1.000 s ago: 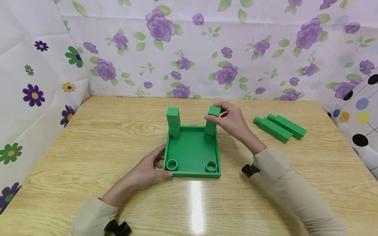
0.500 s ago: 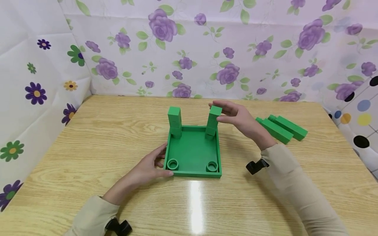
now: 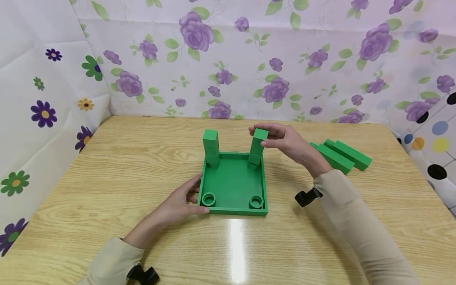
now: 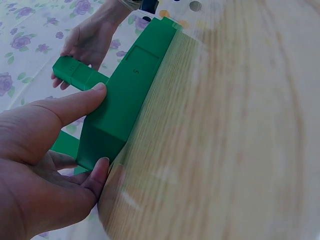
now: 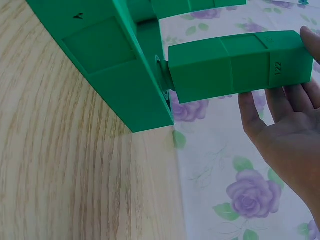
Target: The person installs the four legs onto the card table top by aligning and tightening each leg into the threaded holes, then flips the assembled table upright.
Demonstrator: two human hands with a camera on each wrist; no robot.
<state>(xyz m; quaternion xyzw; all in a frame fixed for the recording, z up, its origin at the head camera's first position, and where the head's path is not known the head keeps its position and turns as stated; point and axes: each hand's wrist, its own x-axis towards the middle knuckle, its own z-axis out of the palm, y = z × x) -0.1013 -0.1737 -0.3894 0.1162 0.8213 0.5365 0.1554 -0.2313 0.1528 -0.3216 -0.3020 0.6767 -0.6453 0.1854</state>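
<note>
A square green tray (image 3: 233, 182) with low walls lies on the table. My left hand (image 3: 178, 202) holds its near left corner, thumb along the front wall and fingers at the side. Two square green posts stand at the far corners: a left post (image 3: 211, 144) and a right post (image 3: 257, 148). My right hand (image 3: 285, 140) is around the upper end of the right post, thumb at its right side, fingers behind. In the right wrist view that post (image 5: 240, 65) meets a round socket at its base. Round sockets (image 3: 208, 199) sit in both near corners.
Two loose green posts (image 3: 350, 154) with stepped round ends lie side by side on the wooden table (image 3: 142, 158), right of the tray. A flowered cloth (image 3: 160, 59) hangs behind the table. Black straps with small devices (image 3: 308, 196) circle both sleeves.
My right hand has loosened and shifted slightly right; its thumb has slid from across the right post's front to its side. My left hand stays on the tray corner.
</note>
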